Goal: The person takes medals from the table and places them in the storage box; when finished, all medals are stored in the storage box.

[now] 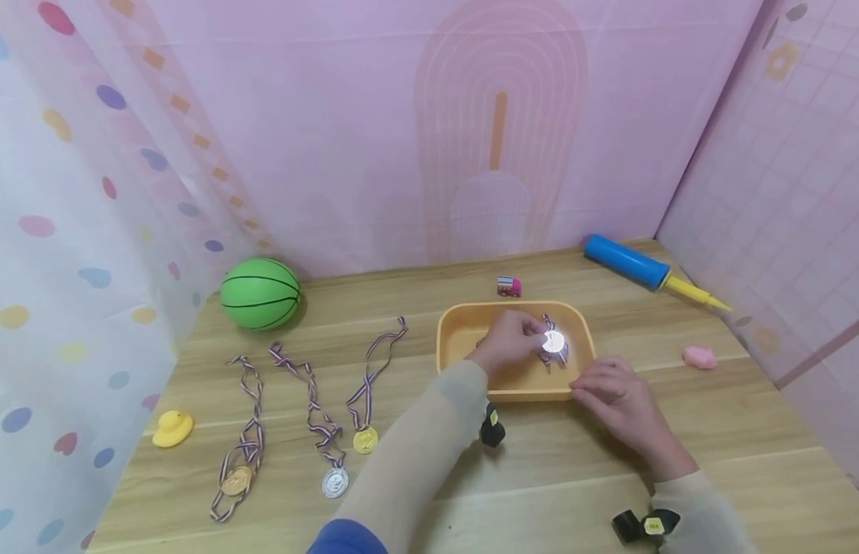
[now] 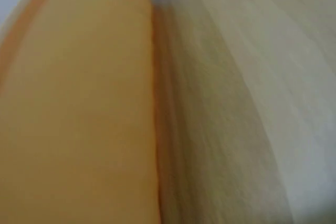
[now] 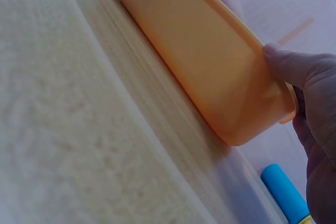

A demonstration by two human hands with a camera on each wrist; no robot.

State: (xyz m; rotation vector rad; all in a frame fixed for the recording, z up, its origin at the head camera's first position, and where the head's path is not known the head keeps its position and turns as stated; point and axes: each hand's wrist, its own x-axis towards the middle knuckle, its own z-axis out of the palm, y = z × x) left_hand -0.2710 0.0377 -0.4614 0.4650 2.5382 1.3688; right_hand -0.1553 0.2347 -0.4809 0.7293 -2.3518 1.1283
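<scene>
My left hand (image 1: 511,338) reaches over the near rim of an orange plastic bin (image 1: 464,373), fingertips and thumb pinching the edge of a shiny medal (image 1: 554,342). Glare whitens the medal's face; its striped ribbon (image 1: 547,362) lies bunched in the bin. My right hand (image 1: 620,396) grips the bin's near right corner. In the right wrist view the thumb (image 3: 294,65) presses the rim while the other fingers bend at the corner's far side, partly hidden. The left wrist view holds only the bin's outer wall (image 2: 79,114) and the wooden table (image 2: 220,129), blurred; no hand shows there.
Left of the bin lie three ribboned medals: one gold (image 1: 237,481), one silver (image 1: 335,482), another gold (image 1: 365,440). Around them are a yellow duck (image 1: 172,428) and green ball (image 1: 260,294). A toy truck (image 1: 509,286), blue pump (image 1: 626,261) and pink toy (image 1: 700,357) stand behind and right.
</scene>
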